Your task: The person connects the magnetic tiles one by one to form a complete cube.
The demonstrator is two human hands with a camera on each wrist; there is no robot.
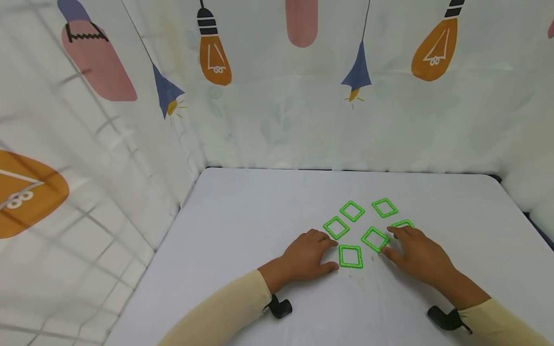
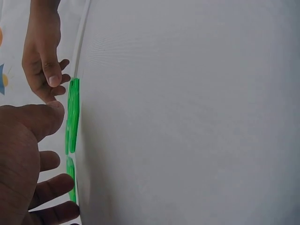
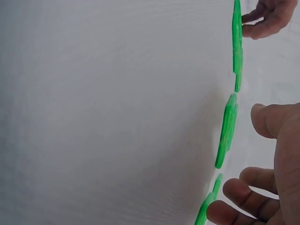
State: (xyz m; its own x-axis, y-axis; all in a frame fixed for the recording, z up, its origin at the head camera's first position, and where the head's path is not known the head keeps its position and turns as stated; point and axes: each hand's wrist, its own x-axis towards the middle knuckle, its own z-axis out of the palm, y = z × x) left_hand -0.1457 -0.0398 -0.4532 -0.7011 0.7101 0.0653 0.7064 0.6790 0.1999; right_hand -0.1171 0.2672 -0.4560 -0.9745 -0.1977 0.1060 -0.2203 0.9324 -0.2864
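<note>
Six green square frames are lying flat on the white table [image 1: 242, 216], and I am taking the nearest one, the front frame [image 1: 350, 256], as my marker. It is sitting between the two hands. The left hand [image 1: 305, 257] is resting just left of it, palm down, fingers stretched out and loosely spread, gripping nothing; its fingertips are reaching up toward the left frame [image 1: 335, 227], which is lying just up and left of the front frame. The right hand [image 1: 417, 254] is resting to the right of the front frame, fingers likewise extended and holding nothing, its fingertips touching or nearly touching the middle frame [image 1: 374, 239], up and right of the marker. Part of another frame [image 1: 403, 224] is peeking out beyond that hand's fingers. Two more, the far left frame [image 1: 352, 211] and the far right frame [image 1: 384, 207], are lying farther back from the front frame, apart from both hands.

As I judge it, all six pieces are spread singly in a loose ring, none joined or stacked, so whatever is being built from them is looking barely begun: the pieces are laid out, and the joining is all left to do
</note>
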